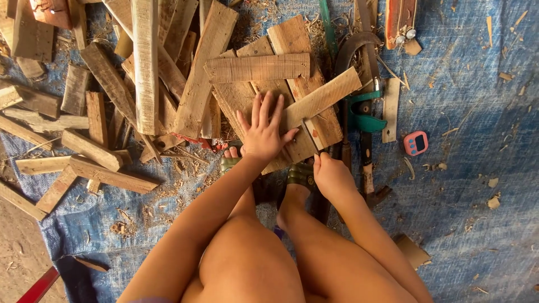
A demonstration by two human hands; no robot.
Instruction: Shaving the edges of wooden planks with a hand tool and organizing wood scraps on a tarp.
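Blue tarp covers the ground; bare dirt shows at lower left. On the tarp: heap of rough wood offcuts upper left, nailed plank panel at centre, wood shavings scattered, small pink timer right, green-handled tool beside the panel.

- A blue tarpaulin covers the ground, littered with wood shavings.
- Bare brown earth shows at the lower left edge.
- Warm daylight falls evenly; no walls or furniture are visible.
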